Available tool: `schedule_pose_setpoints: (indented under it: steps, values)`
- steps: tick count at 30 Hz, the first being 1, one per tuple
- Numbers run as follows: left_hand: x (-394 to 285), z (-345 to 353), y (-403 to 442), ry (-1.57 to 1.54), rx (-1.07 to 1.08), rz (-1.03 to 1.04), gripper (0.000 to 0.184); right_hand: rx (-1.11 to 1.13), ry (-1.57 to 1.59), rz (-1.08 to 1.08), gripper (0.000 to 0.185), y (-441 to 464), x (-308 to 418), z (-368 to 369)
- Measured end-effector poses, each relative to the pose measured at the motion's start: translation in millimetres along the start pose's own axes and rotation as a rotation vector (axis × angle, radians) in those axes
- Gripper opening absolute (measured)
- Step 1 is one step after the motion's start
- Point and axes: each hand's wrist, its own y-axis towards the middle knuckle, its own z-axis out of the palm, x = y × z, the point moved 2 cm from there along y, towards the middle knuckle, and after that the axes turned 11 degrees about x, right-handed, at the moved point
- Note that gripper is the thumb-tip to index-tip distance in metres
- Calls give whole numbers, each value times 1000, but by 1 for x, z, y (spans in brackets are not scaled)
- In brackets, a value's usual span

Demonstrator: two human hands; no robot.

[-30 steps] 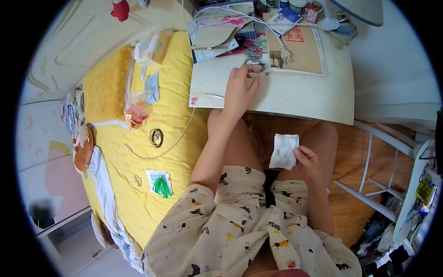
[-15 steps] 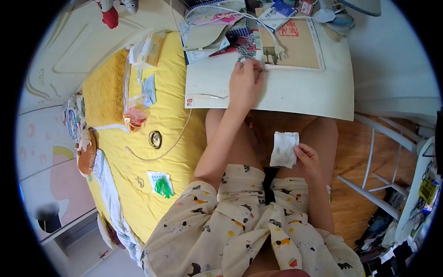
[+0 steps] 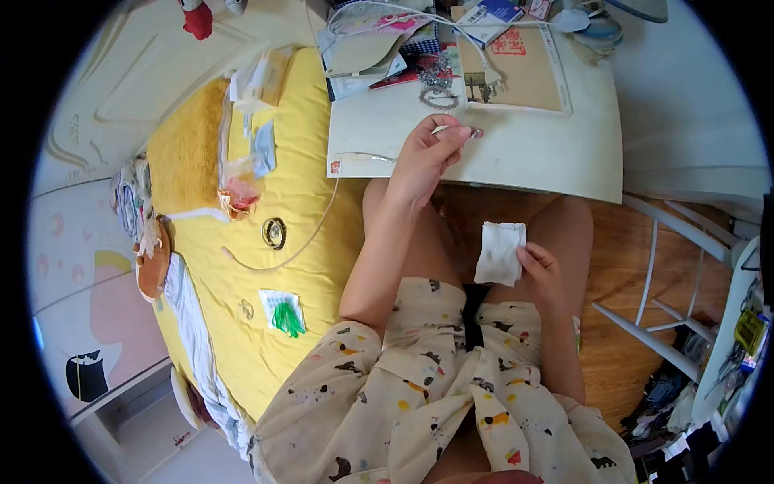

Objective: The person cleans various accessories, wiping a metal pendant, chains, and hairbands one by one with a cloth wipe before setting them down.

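Note:
My left hand (image 3: 431, 153) is raised over the front part of the white desk (image 3: 556, 149), thumb and fingers pinched on a small shiny piece (image 3: 476, 133), too small to name for certain. Just beyond it a ring-shaped silvery bracelet (image 3: 438, 98) lies on the desk beside a heap of silvery chains (image 3: 436, 73). My right hand (image 3: 542, 270) holds a small white cloth pouch (image 3: 500, 254) by its right edge, above the gap between my knees. The pouch hangs flat, and nothing shows of its inside.
A brown envelope (image 3: 528, 73) and a white cable plug (image 3: 493, 79) lie on the desk. Tweezers (image 3: 367, 156) are near its left edge. On the yellow bed (image 3: 218, 315) are a dark bracelet (image 3: 274, 233), green strings (image 3: 287, 319) and a tissue box (image 3: 264, 78). A white chair frame (image 3: 645, 335) stands right.
My left hand has come back from the chains, now with a small shiny piece in its fingertips; the bracelet there is uncovered. My right hand still holds the pouch, nearly unmoved.

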Motion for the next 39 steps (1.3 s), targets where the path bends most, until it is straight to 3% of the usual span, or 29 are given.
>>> schedule_pose_setpoints:
  steps: [13,19,34,39]
  values:
    - [0,1,-11,30,13,38,22,-13,21,-11,21,-8,-6,0]
    - [-18,29,-28,103,53,199,27,-11,24,-22,22,-8,-8,1]
    - [-29,40,-62,732,23,575,42,-2,86,-69,23,2,5,20]
    - [-30,41,-69,828,-10,688,36,-25,178,-153,25,12,12,24]
